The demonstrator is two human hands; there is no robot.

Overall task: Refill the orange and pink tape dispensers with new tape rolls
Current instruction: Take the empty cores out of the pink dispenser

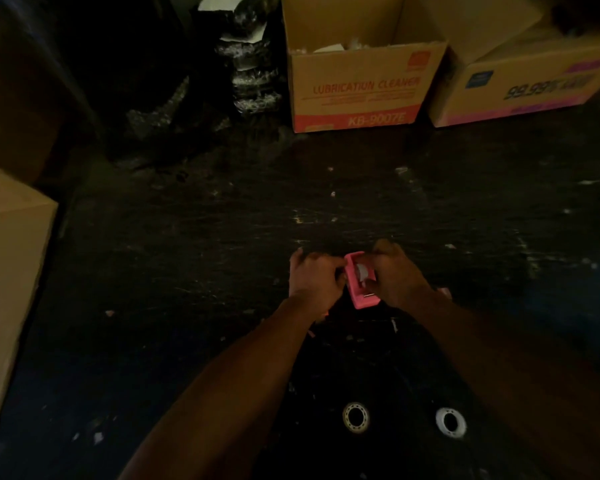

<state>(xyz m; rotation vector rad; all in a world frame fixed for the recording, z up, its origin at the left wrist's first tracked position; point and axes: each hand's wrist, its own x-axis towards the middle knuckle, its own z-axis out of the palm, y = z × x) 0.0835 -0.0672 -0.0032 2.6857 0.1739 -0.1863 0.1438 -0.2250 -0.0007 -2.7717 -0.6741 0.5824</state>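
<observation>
A pink tape dispenser (361, 292) sits on the dark work surface in the middle of the head view, with a pale tape roll (362, 271) inside it. My left hand (312, 278) grips its left side. My right hand (397, 271) is closed over its right side and top, fingers at the roll. Two tape rolls lie near me on the surface: a yellowish one (355, 417) and a white one (451, 422). A small pinkish piece (444, 291) peeks out beside my right wrist. The scene is dim and I see no orange dispenser.
An open cardboard box (357, 91) marked "Lubrication Cleaner" stands at the back, with a second box (527, 88) to its right. A black plastic-wrapped bundle (243, 74) stands left of them. Another carton (7, 271) stands at the left edge. Paper scraps dot the surface.
</observation>
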